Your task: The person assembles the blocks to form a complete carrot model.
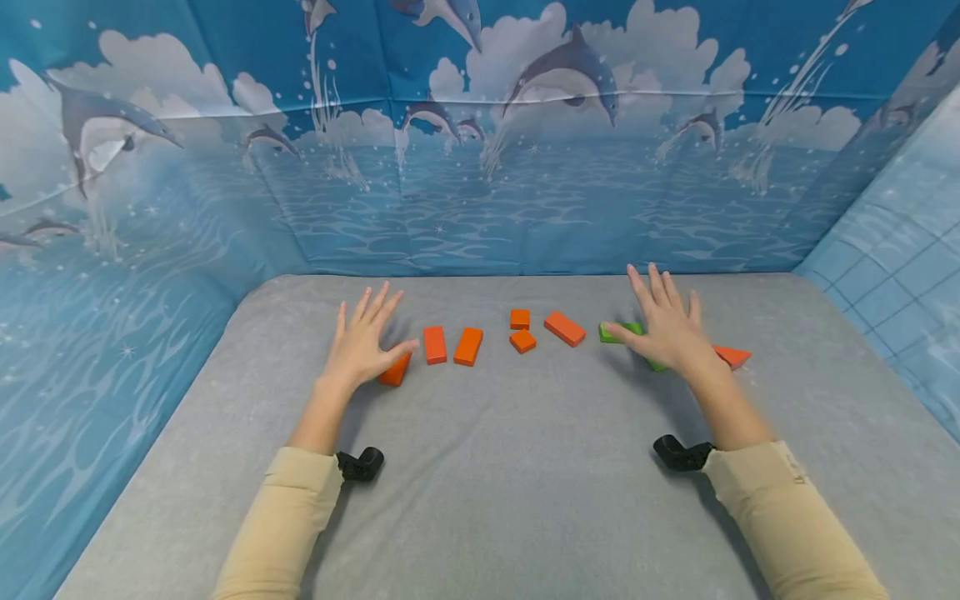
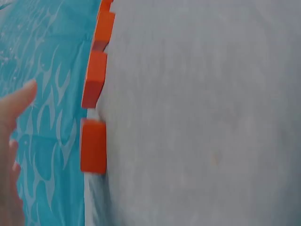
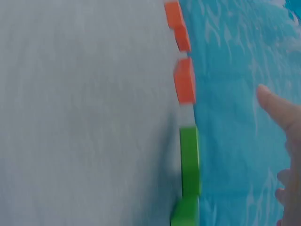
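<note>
Left hand [image 1: 362, 347] and right hand [image 1: 664, 327] were both held above the grey surface [image 1: 517, 475], the fingers of each spread and the grip of each released. Beneath the thumb side of the left hand, a partly covered orange block [image 1: 395, 372] was seen; in the left wrist view it was shown well apart from the thumb. Just to its right, two upright-lying oblong orange blocks [image 1: 434, 345] were set side by side with a narrow gap between them. Near the middle, two small orange blocks [image 1: 520, 318] were placed one behind the other, and beside them a reddish-orange oblong block [image 1: 565, 328] was laid at a slant. By the thumb of the right hand a green block [image 3: 190, 162] was positioned, partly overlapped by that thumb in the head view; close to it a second green piece [image 3: 186, 213] was mostly hidden by the hand. Past the right wrist, a pointed red-orange piece [image 1: 732, 357] was partly covered by the forearm. Both forearms were clothed in beige sleeves [image 1: 281, 517], with a black device [image 1: 362, 464] worn at each wrist. Behind the far edge, a blue curtain [image 1: 465, 208] was hung, printed with dolphins, clouds and water.
</note>
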A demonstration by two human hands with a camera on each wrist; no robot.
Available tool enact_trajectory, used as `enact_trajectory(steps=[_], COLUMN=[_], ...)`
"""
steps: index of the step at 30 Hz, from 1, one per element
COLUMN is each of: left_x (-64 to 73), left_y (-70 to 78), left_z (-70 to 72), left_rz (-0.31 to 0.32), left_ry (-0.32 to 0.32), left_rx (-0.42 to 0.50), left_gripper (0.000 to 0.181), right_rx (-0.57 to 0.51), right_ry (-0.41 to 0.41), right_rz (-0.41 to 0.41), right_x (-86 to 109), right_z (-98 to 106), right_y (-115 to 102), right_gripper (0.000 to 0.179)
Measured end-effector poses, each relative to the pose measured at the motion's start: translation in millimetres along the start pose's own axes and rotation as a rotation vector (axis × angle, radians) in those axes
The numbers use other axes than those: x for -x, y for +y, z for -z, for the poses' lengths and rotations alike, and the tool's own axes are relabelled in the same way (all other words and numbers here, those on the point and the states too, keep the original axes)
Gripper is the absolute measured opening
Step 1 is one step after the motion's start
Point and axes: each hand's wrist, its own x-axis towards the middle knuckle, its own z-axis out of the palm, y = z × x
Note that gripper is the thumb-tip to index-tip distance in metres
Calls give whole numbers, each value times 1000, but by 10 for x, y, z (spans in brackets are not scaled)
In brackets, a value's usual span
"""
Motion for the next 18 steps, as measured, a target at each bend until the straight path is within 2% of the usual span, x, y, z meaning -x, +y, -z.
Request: enact_trajectory(steps=[4, 9, 13, 18], left_x=[34, 32, 6, -44], left_y=[-41, -54, -44, -33], left_z=[16, -48, -130, -210], left_rz=[-70, -130, -141, -147], left_ry=[30, 28, 15, -4], left_rx=[117, 241, 352, 449], left_gripper=[84, 83, 81, 79], right_rx=[-89, -196, -252, -316], right_ry=[80, 171, 159, 84], right_rz=[69, 162, 231, 293], right_x=[-83, -205, -294, -369], right_z=[-112, -311, -475, -652], right_y=[-206, -531, -792, -1059], right_gripper=[96, 95, 94, 90])
